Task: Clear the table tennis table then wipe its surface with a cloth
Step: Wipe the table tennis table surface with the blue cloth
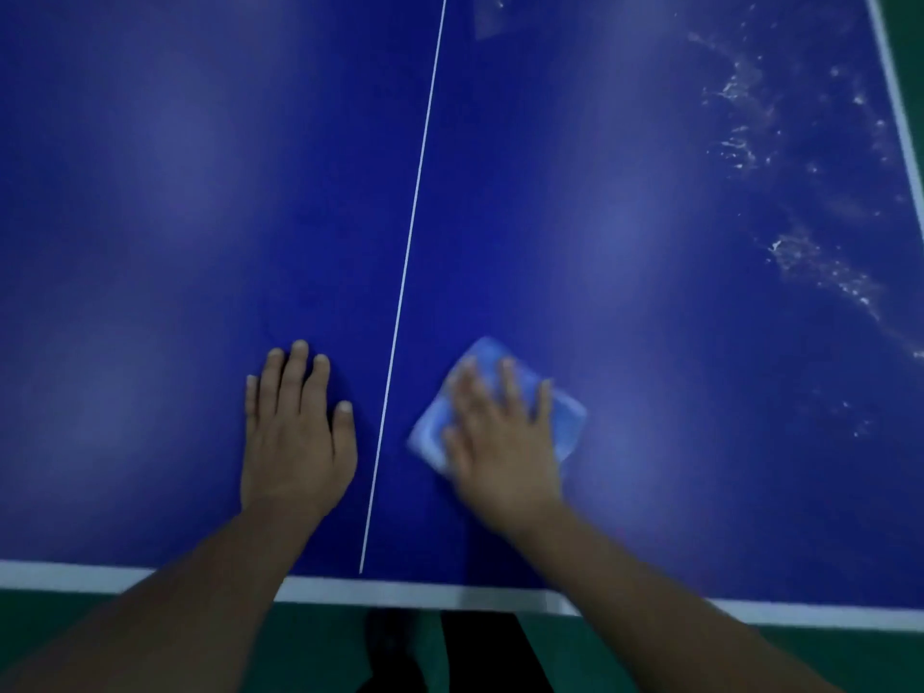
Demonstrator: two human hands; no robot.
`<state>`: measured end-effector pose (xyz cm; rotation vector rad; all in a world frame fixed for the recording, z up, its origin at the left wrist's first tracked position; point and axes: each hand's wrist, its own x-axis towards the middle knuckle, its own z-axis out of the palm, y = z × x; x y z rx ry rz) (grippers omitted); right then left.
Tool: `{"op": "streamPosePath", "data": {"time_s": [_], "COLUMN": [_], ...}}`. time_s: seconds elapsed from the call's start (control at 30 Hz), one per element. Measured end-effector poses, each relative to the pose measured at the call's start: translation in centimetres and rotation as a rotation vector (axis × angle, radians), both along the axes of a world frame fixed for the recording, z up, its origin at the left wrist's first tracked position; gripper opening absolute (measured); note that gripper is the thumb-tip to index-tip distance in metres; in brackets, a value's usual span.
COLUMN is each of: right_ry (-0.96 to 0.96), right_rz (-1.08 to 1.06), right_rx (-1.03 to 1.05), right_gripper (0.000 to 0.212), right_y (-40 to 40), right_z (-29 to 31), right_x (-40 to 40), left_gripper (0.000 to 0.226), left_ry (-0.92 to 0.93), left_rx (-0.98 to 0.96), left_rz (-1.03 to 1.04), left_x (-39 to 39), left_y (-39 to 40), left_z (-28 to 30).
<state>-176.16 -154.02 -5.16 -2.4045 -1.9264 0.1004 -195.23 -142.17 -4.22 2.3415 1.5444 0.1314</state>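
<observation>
— What is the biggest thing here?
— The blue table (650,217). A thin white line (415,217) runs down its middle, and wet white marks (740,117) sit far off on the right side.
— Where are your 2 hands?
— My left hand (295,432) lies flat on the table, fingers straight, holding nothing. My right hand (500,437) presses flat on the light blue cloth (570,422), just right of the line, near my edge.

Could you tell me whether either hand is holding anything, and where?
Right hand presses flat on the blue cloth's middle; left hand rests bare on the table.
</observation>
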Motion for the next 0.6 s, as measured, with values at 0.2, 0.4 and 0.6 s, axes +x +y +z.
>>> {"op": "streamPosePath", "data": {"time_s": [0.2, 0.4, 0.6], "right_ry": [-0.08, 0.116, 0.117], "right_rz": [0.204, -0.881, -0.095], "right_rx": [-0.078, 0.014, 0.002], "right_gripper": [0.057, 0.057, 0.056], "right_y": [-5.8, -0.5, -2.7], "right_z": [0.8, 1.4, 0.1], "right_x": [5.0, 8.6, -10.2], "left_gripper": [0.068, 0.061, 0.064], "left_ry": [-0.172, -0.07, -0.118], "left_rx": [-0.044, 0.019, 0.012], "left_rz": [-0.055, -0.284, -0.276], "left_x": [-2.2, -6.8, -6.7], "left_y": [-0.3, -5.5, -5.4], "left_z": [0.5, -0.1, -0.4]}}
